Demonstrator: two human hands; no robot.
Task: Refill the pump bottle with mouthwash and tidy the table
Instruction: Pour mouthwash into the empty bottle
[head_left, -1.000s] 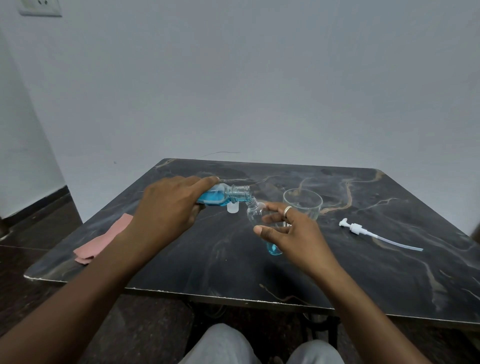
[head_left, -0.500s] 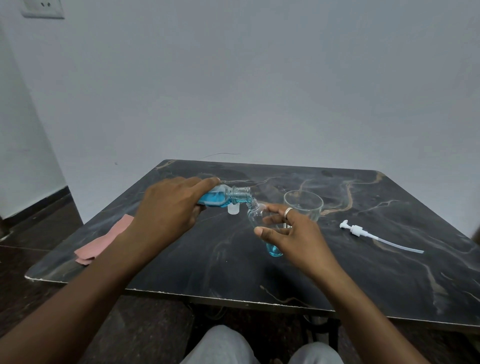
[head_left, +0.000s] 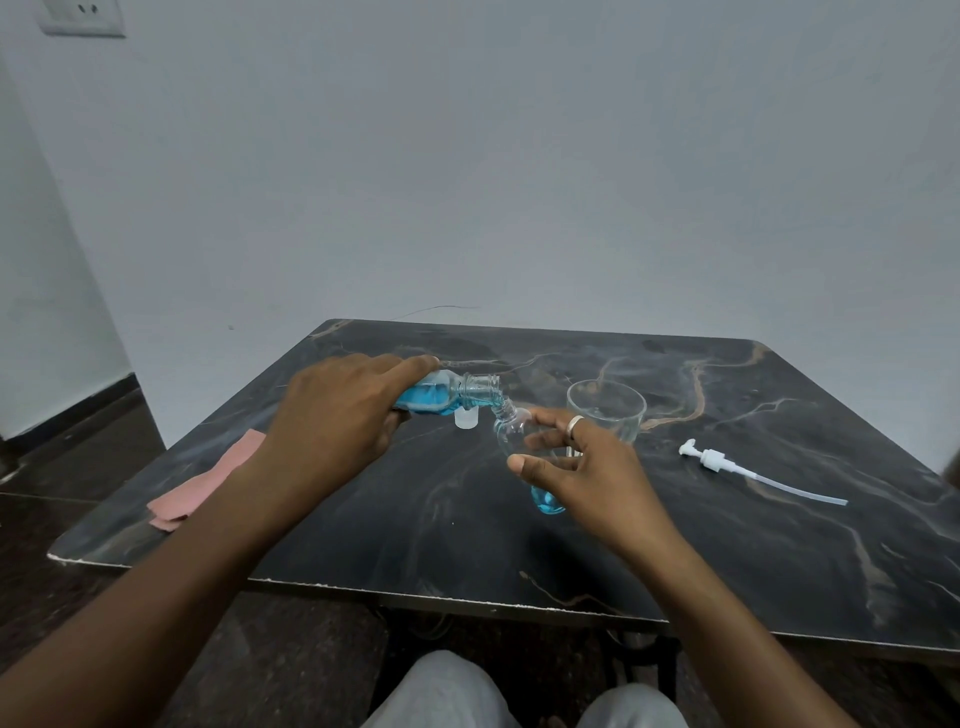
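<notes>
My left hand (head_left: 340, 415) grips a clear mouthwash bottle (head_left: 447, 396) tipped nearly flat, its open neck pointing right. A thin blue stream runs from that neck into the mouth of a small clear pump bottle (head_left: 511, 428). My right hand (head_left: 582, 470) holds the pump bottle tilted, with blue liquid pooled at its base near the table. The white pump head with its long tube (head_left: 737, 469) lies on the table to the right. A small white cap (head_left: 466, 417) stands just behind the two bottle necks.
An empty clear glass (head_left: 608, 410) stands behind my right hand. A pink cloth (head_left: 208, 480) lies at the table's left edge. The dark marble table (head_left: 779, 571) is backed by a white wall. My knees show below the near edge.
The pour goes on with both hands almost still. The blue liquid at the base of the pump bottle has risen a little.
</notes>
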